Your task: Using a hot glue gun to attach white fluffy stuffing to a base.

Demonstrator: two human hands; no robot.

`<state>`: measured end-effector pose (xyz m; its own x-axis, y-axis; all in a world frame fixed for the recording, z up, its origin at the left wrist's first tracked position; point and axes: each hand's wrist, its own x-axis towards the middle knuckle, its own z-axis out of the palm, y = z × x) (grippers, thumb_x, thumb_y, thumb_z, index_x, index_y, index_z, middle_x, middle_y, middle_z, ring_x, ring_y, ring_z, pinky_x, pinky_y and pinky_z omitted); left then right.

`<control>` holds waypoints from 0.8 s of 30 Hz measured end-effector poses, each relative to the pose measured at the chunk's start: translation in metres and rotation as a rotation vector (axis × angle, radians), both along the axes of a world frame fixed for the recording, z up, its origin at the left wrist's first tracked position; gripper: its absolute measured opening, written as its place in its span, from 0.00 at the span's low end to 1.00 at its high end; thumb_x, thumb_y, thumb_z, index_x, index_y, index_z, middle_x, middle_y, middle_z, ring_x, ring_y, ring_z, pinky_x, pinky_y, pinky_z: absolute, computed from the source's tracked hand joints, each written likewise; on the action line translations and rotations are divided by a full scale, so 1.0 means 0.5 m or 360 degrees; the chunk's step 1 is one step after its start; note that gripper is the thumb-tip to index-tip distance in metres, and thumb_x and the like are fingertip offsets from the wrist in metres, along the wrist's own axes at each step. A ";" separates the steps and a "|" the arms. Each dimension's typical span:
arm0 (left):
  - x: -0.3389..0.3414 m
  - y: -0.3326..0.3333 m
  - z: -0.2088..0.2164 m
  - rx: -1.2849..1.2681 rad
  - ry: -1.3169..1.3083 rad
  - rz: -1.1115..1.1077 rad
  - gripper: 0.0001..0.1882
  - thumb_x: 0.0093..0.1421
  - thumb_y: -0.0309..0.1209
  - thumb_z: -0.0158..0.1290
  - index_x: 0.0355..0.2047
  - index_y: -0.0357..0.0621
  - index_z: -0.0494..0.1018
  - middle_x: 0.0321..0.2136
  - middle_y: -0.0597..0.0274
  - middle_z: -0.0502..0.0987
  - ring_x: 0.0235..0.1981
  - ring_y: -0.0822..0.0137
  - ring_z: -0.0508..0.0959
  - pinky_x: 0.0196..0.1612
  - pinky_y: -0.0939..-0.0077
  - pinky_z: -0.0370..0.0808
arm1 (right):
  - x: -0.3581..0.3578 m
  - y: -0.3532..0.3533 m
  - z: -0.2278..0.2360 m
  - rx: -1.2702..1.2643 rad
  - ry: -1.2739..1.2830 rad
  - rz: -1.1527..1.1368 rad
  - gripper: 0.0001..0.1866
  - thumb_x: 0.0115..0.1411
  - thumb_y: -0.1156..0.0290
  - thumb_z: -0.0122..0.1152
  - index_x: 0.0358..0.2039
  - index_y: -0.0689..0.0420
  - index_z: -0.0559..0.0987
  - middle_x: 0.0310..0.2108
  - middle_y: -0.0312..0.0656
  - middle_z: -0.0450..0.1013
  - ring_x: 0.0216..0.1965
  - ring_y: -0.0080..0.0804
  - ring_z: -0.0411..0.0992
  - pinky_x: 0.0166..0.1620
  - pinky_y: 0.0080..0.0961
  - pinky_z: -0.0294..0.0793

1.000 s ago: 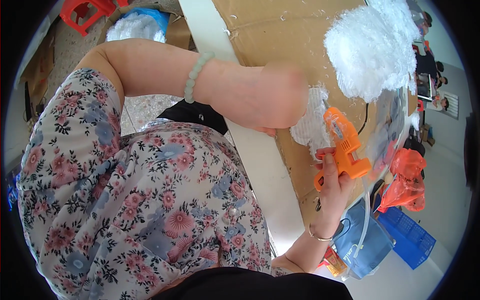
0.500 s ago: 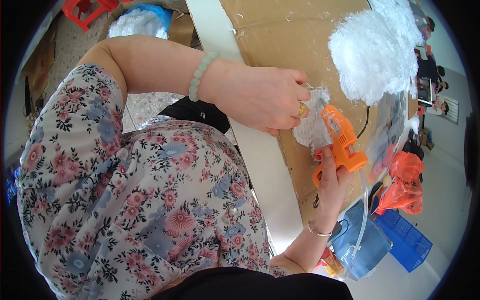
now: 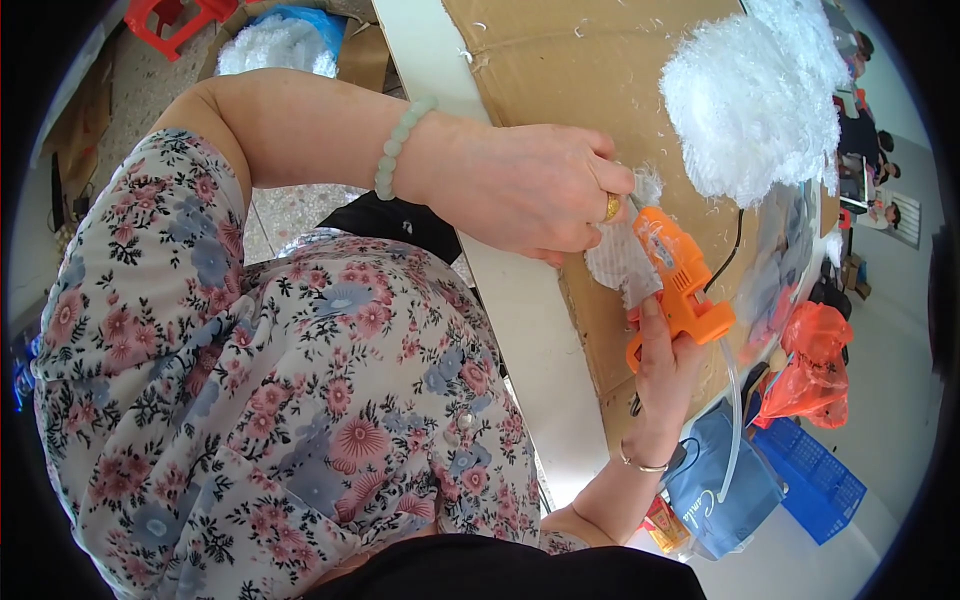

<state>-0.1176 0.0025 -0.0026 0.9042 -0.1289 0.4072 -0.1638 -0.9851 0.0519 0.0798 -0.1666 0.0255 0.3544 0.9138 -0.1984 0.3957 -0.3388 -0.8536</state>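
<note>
One orange glue gun point(image 3: 678, 285), two hands.

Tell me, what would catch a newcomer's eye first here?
Probably the bright orange glue gun, gripped in the right hand at centre right over a brown cardboard sheet. The left hand pinches a small white fluffy piece against it. Above, at upper right, lies a big heap of white fluffy material.

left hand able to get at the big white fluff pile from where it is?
Probably yes. The left hand is pinching a small white fluffy piece at the orange glue gun; the fluff pile lies just beyond on the cardboard, with nothing between them.
</note>
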 end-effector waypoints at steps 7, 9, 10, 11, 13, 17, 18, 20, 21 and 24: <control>0.005 0.003 -0.009 -0.0006 -0.0016 0.0009 0.13 0.49 0.44 0.57 0.23 0.47 0.76 0.20 0.72 0.72 0.36 0.69 0.69 0.37 0.74 0.65 | 0.007 -0.006 0.007 -0.0087 0.0011 0.0060 0.10 0.60 0.68 0.56 0.37 0.60 0.71 0.26 0.36 0.70 0.26 0.19 0.66 0.28 0.16 0.63; 0.005 0.003 -0.010 -0.0005 -0.0022 0.0002 0.13 0.49 0.44 0.57 0.23 0.47 0.76 0.19 0.71 0.72 0.35 0.69 0.69 0.37 0.74 0.65 | 0.005 -0.006 0.010 -0.0124 0.0034 0.0060 0.10 0.60 0.68 0.56 0.36 0.61 0.71 0.25 0.36 0.70 0.26 0.19 0.67 0.28 0.16 0.64; 0.005 0.003 -0.011 -0.0029 0.0017 -0.0002 0.15 0.47 0.42 0.59 0.28 0.44 0.76 0.21 0.69 0.72 0.36 0.68 0.69 0.39 0.72 0.66 | 0.007 -0.007 0.009 -0.0125 0.0036 0.0058 0.10 0.60 0.68 0.56 0.36 0.61 0.71 0.25 0.36 0.70 0.26 0.19 0.67 0.28 0.16 0.64; 0.006 0.003 -0.013 -0.0052 0.0058 -0.0007 0.19 0.46 0.41 0.60 0.33 0.42 0.76 0.23 0.67 0.71 0.36 0.67 0.69 0.41 0.70 0.67 | 0.010 -0.008 0.007 -0.0127 0.0035 0.0059 0.09 0.59 0.69 0.56 0.36 0.61 0.71 0.25 0.35 0.70 0.26 0.19 0.67 0.28 0.16 0.64; 0.009 0.005 -0.016 -0.0049 0.0051 -0.0012 0.19 0.45 0.41 0.60 0.33 0.41 0.76 0.23 0.67 0.71 0.36 0.67 0.69 0.41 0.70 0.67 | 0.012 -0.008 0.004 -0.0131 0.0037 0.0056 0.09 0.59 0.70 0.56 0.36 0.61 0.71 0.25 0.35 0.69 0.26 0.19 0.67 0.28 0.15 0.64; 0.012 0.003 -0.014 -0.0050 0.0055 -0.0016 0.19 0.45 0.41 0.60 0.34 0.41 0.76 0.23 0.68 0.71 0.36 0.67 0.69 0.41 0.71 0.67 | 0.017 -0.009 0.003 -0.0126 -0.0011 0.0057 0.08 0.59 0.71 0.56 0.36 0.61 0.71 0.25 0.35 0.69 0.26 0.19 0.67 0.28 0.16 0.64; 0.014 0.003 -0.012 -0.0050 0.0057 -0.0018 0.19 0.45 0.41 0.60 0.34 0.41 0.76 0.23 0.68 0.71 0.36 0.67 0.69 0.41 0.71 0.67 | 0.020 -0.011 0.004 -0.0135 -0.0002 0.0071 0.08 0.59 0.71 0.56 0.36 0.61 0.71 0.26 0.35 0.69 0.26 0.19 0.67 0.28 0.16 0.64; 0.018 0.004 -0.007 -0.0014 0.0038 -0.0032 0.19 0.45 0.41 0.60 0.34 0.41 0.76 0.24 0.67 0.71 0.36 0.67 0.69 0.41 0.70 0.67 | 0.031 -0.019 0.008 -0.0161 0.0018 0.0058 0.08 0.59 0.71 0.56 0.36 0.61 0.71 0.26 0.35 0.69 0.26 0.19 0.68 0.28 0.16 0.64; 0.021 0.003 -0.006 -0.0012 0.0040 -0.0036 0.19 0.45 0.41 0.60 0.34 0.41 0.76 0.24 0.67 0.71 0.36 0.67 0.69 0.41 0.70 0.67 | 0.035 -0.023 0.010 -0.0186 0.0036 0.0049 0.09 0.59 0.71 0.56 0.37 0.61 0.71 0.26 0.35 0.69 0.27 0.20 0.68 0.28 0.16 0.65; 0.026 0.001 -0.006 0.0050 0.0011 -0.0012 0.20 0.45 0.41 0.60 0.35 0.41 0.76 0.24 0.67 0.71 0.36 0.67 0.69 0.40 0.70 0.67 | 0.046 -0.032 0.013 -0.0145 0.0082 0.0077 0.09 0.59 0.71 0.57 0.37 0.61 0.71 0.26 0.35 0.69 0.27 0.20 0.68 0.28 0.16 0.65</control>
